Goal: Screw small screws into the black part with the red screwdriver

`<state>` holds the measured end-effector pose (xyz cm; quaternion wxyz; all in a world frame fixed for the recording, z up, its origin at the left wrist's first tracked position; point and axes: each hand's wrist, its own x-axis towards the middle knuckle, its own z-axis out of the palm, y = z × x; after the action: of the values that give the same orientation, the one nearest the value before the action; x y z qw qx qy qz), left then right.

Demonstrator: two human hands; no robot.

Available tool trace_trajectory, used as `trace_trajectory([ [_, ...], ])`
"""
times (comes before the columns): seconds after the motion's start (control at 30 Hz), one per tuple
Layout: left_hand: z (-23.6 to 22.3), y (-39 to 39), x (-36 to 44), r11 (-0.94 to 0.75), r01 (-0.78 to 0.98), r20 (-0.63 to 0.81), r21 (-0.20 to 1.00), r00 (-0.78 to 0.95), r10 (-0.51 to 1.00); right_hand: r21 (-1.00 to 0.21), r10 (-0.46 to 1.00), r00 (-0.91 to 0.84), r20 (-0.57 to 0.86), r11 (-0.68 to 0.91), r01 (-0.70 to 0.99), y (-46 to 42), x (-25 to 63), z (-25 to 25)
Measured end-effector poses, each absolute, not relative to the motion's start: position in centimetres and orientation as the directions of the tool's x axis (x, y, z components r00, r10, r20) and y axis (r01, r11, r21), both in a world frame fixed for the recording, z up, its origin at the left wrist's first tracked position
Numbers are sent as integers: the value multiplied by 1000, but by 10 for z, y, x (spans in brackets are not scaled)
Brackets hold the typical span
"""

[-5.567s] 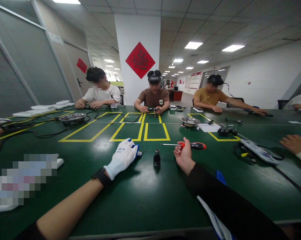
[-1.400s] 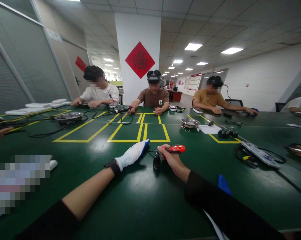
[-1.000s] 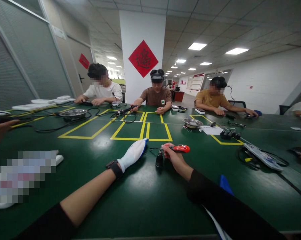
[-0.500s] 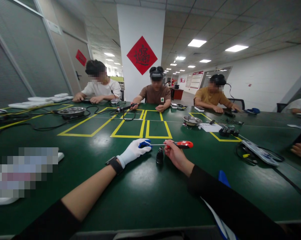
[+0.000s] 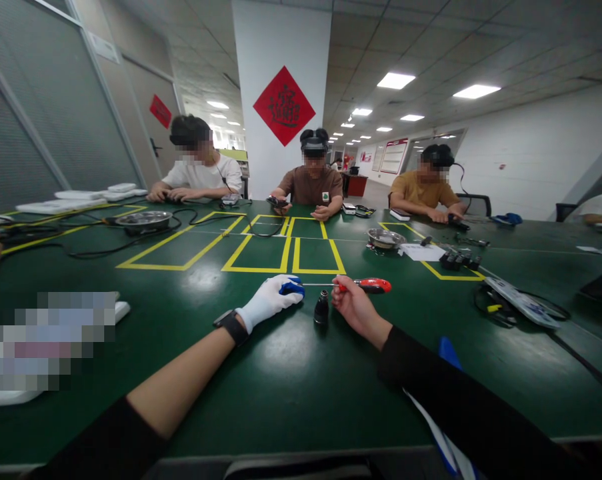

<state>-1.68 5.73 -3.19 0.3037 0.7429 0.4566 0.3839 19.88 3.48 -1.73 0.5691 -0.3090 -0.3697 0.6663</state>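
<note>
Your right hand (image 5: 357, 309) is clamped on the red-and-black screwdriver (image 5: 375, 286) at one o'clock, its shank pointing toward nine, near the upright black tapered cylinder (image 5: 321, 310). That screwdriver is probably light and stiff, perhaps slick on its moulded handle, so the thick handle looks the surest hold. Your gloved left hand (image 5: 275, 295) curls at the hidden tip, and whether its fingers pinch anything can't be told.
</note>
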Motion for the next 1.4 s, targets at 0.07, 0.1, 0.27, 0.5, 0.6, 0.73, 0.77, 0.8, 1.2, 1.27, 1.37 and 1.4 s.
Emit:
trace_trajectory([
  [0.07, -31, 57, -17, -423, 462, 311, 780, 300, 902, -851, 988, -156, 15, -69, -520, 34, 199, -17],
  [0.1, -29, 57, -17, -433, 472, 320, 768, 302, 898, -856, 988, -150, 20, -61, -514, 34, 199, -17],
  [0.27, -23, 58, -17, -389, 575, 330, 719, 210, 920, -876, 996, -72, 60, 18, -481, 34, 199, -17],
  [0.5, -30, 66, -22, -425, 608, 360, 671, 233, 903, -915, 997, -14, 82, 70, -397, 36, 203, -19],
  [0.6, -36, 69, -25, -485, 603, 384, 633, 300, 873, -934, 996, -32, 87, 70, -351, 36, 203, -23],
  [0.73, -40, 71, -28, -562, 614, 414, 554, 383, 826, -944, 995, -47, 92, 73, -321, 37, 202, -25],
  [0.77, -40, 71, -28, -565, 619, 414, 545, 387, 824, -944, 995, -46, 92, 72, -321, 37, 202, -25],
  [0.8, -40, 71, -29, -565, 622, 414, 542, 388, 824, -942, 995, -43, 91, 72, -327, 37, 202, -25],
  [1.2, -26, 53, -17, -549, 481, 443, 684, 324, 836, -873, 998, -48, 42, 13, -487, 34, 202, -13],
  [1.27, -23, 52, -16, -604, 475, 482, 641, 363, 797, -867, 997, -62, 45, 8, -499, 34, 202, -13],
  [1.37, -17, 49, -17, -611, 457, 486, 646, 371, 792, -860, 995, -90, 54, 0, -510, 34, 202, -13],
  [1.4, -14, 47, -17, -611, 451, 491, 651, 364, 792, -857, 993, -99, 60, 0, -516, 34, 202, -12],
])
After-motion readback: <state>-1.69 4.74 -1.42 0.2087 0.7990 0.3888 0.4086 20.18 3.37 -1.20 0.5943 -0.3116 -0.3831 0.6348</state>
